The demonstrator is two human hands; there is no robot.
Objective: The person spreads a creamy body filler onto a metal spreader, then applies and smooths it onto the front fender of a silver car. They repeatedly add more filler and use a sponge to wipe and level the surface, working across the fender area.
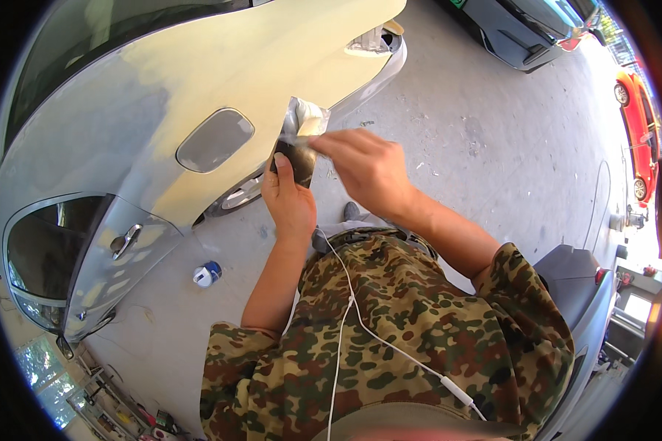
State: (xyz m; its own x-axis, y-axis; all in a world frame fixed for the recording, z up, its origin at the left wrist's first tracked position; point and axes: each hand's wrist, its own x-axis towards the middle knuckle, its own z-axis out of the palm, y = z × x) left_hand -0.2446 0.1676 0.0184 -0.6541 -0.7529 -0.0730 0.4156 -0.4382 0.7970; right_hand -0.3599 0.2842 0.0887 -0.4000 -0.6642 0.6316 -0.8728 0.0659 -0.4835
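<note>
My left hand (290,206) grips a dark, flat mixing board (299,163), its thumb pressed on the near face. Pale, creamy putty (310,126) lies at the board's far end, smeared over a whitish, crinkled area. Over the board, my right hand (371,165) is closed in a pinch on a thin grey scraper (296,140), blurred and partly hidden by the fingers. The scraper touches or nearly touches the board by the putty. Just beyond both hands stands a grey car (140,95), with cream-coloured patches across its rear side and around the fuel flap (215,140).
A blue and white can (207,274) stands on the grey floor (456,132) at left. The car's rear wheel (243,195) shows below its body. A dark car (526,33) is at the far right, a red car (640,136) outside. A white earphone cable (349,294) hangs down my front.
</note>
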